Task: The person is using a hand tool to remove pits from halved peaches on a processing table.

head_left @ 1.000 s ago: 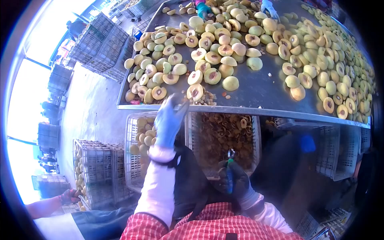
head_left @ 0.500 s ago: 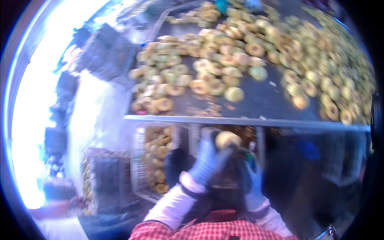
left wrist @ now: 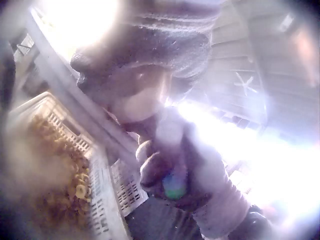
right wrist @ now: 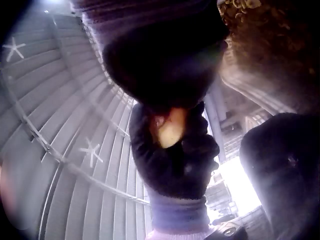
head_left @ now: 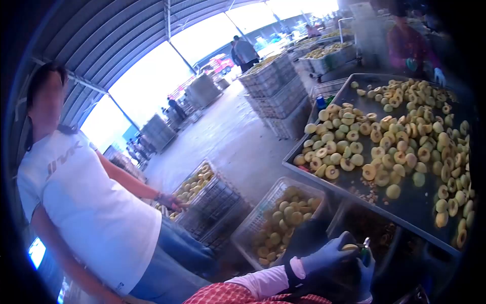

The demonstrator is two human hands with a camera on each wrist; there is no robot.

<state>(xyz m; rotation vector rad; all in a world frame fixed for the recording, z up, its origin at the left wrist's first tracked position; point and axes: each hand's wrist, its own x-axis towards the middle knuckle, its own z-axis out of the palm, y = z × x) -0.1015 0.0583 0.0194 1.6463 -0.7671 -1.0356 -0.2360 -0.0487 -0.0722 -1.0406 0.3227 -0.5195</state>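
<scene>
My left hand [head_left: 329, 255], in a blue-and-dark glove, grips a peach half [head_left: 349, 247] in front of my body. Facing it, my gloved right hand [head_left: 366, 271] holds a small coring tool [head_left: 366, 242] with a shiny metal tip, close to the fruit. The tool's green-and-blue handle end [left wrist: 175, 189] sticks out of the right fist in the left wrist view. In the right wrist view, the fruit's yellow flesh [right wrist: 171, 132] shows between the two hands, with a reddish patch at its middle. The tool's tip is hidden there behind the right hand.
A dark metal table [head_left: 304, 161] bears many halved peaches. Below it stand a crate of peach halves [head_left: 242, 238] and a bin of peel-like scraps [left wrist: 70, 175]. On the left, a person in a white shirt [head_left: 96, 202] reaches to a filled crate [head_left: 202, 213]. Stacked crates [head_left: 283, 96] stand beyond.
The view has swung left and up, bringing the person into sight. The left hand went from the table edge to the right hand, where it holds a peach half.
</scene>
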